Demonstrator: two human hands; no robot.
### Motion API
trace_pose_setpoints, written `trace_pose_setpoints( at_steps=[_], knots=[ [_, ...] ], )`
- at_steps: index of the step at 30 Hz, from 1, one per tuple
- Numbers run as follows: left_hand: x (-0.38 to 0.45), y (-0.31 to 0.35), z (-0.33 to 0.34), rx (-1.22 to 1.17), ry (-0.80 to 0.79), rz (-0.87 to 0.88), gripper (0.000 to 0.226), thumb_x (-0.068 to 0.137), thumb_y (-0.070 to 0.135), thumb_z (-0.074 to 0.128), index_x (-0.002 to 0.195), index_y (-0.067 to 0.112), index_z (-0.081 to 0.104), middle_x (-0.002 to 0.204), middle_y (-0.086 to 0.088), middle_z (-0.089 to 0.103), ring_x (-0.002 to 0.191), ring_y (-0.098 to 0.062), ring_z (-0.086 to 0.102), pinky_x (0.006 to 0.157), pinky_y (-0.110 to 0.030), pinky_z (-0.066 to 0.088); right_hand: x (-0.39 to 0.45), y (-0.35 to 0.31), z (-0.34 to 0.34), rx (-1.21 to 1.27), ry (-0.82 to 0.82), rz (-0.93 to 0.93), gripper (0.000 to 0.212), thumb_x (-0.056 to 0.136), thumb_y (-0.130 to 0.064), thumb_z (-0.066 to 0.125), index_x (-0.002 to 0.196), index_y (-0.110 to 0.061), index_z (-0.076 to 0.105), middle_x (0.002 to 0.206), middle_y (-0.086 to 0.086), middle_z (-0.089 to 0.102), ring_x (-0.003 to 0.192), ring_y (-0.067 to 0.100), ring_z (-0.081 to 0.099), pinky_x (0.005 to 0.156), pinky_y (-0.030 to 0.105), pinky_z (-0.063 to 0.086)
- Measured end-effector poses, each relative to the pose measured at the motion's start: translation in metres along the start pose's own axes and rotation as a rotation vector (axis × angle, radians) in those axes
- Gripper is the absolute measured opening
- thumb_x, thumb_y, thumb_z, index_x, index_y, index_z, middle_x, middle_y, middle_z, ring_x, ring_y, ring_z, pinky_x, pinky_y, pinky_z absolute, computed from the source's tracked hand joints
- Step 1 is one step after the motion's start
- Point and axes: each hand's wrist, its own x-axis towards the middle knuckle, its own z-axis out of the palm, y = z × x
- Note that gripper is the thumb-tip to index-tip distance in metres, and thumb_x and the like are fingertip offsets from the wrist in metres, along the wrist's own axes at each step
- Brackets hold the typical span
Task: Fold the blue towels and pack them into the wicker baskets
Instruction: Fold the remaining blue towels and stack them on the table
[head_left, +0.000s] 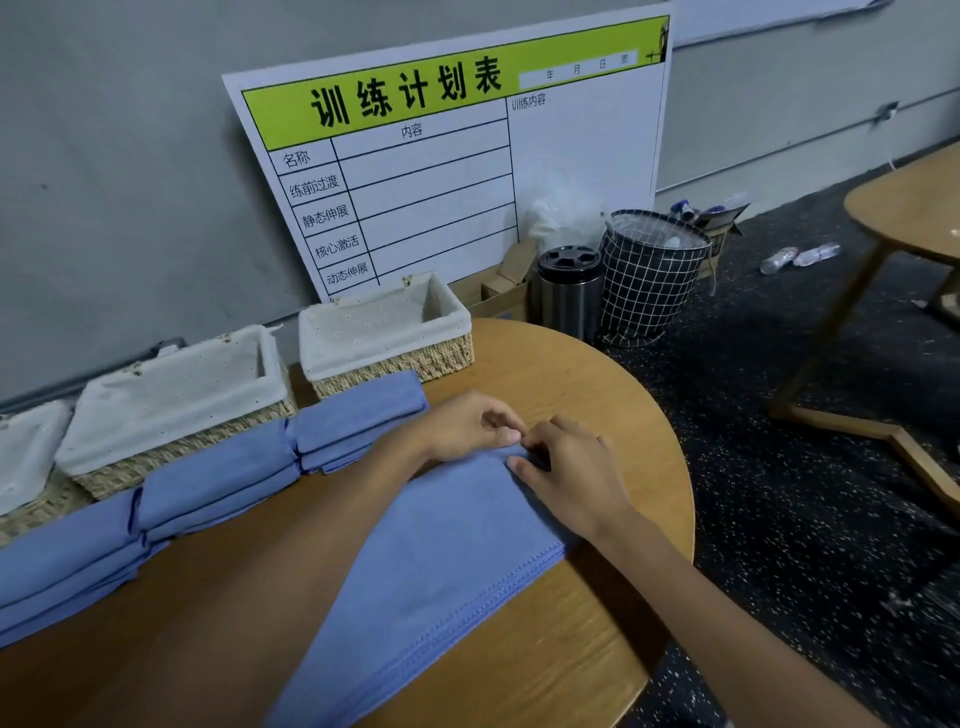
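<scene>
Item in work: one blue towel (431, 566), spread flat at lower centre of the frame on the round wooden table (597, 395), its stitched hem doubled along the right edge, so it looks half-folded. Both hands meet at its far corner, centre frame: the left hand (467, 423) pinches the cloth with curled fingers, the right hand (566, 478) presses beside it with thumb on the fabric and fingertips tucked at the corner, likely aligning the layers so the next fold falls square. Folded towels: three stacks in a row from lower left to centre, the nearest stack (67, 561), the middle stack (218, 483), the far stack (358, 415); each seems to hold two or three pieces, exact count unclear. Each stack lies just before a basket, probably staged for packing. Wicker baskets, cloth-lined: three, none yet holding a towel, the right basket (387, 332), the middle basket (171, 400), the left basket (26, 457) cut by the frame edge. Behind, upper centre: one training-plan board (452, 156) leaning on the wall. Floor, right of centre: one steel bin (569, 291), one grid-patterned hamper (649, 275).
</scene>
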Motion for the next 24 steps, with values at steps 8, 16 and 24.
trace_pose_setpoints(
  at_steps=[8,16,24],
  knots=[
    [-0.01,0.003,-0.008,-0.015,0.149,0.087,0.007,0.096,0.021,0.067,0.092,0.017,0.07,0.092,0.006,0.07,0.087,-0.007,0.062,0.085,-0.032,0.05,-0.011,0.007,-0.013,0.115,-0.03,0.014,0.021,0.094,-0.044,0.061,0.101,-0.025,0.057,0.078,-0.012,0.055,0.081,0.018,0.051,0.07,0.034,0.035],
    [-0.036,0.004,-0.017,-0.208,0.364,0.08,0.008,0.094,0.016,0.07,0.095,0.023,0.07,0.086,0.011,0.069,0.076,-0.002,0.062,0.073,-0.02,0.048,-0.039,0.0,-0.034,0.498,0.018,0.055,0.011,0.097,-0.028,0.063,0.089,-0.021,0.059,0.07,-0.005,0.057,0.056,0.004,0.044,0.052,0.02,0.032],
    [-0.12,0.016,-0.039,-0.677,0.466,-0.171,0.06,0.106,0.054,0.021,0.108,0.015,0.067,0.097,-0.008,0.072,0.076,-0.019,0.064,0.069,-0.03,0.045,-0.053,-0.079,-0.033,0.501,0.107,-0.18,0.014,0.091,-0.025,0.07,0.098,-0.035,0.062,0.079,-0.007,0.065,0.069,0.014,0.059,0.062,0.038,0.048]
  ],
)
